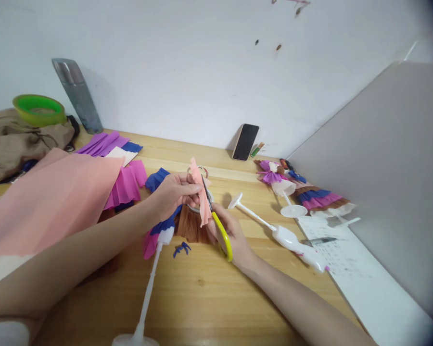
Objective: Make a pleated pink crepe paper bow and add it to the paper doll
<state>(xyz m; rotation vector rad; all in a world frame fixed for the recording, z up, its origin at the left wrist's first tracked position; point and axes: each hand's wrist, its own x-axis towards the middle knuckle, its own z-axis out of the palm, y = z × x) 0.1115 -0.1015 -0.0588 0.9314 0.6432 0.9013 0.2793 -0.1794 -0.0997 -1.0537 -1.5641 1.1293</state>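
- Holds yellow-handled metal scissors [222,231] in right grip [233,231];
- Pinches ruffled peach crepe-paper strip [204,213] in left grip [176,190]; judged light, soft, tearable; take by edge opposite scissors.

Your one camera sits on your head, facing forward and down at close range over the counter [198,300]. Your left hand [176,194] and right hand [231,236] lie near mid-view, forearms [79,254] entering from lower left and lower right; the wall [173,72] fills the top, a grey panel [393,158] the right.
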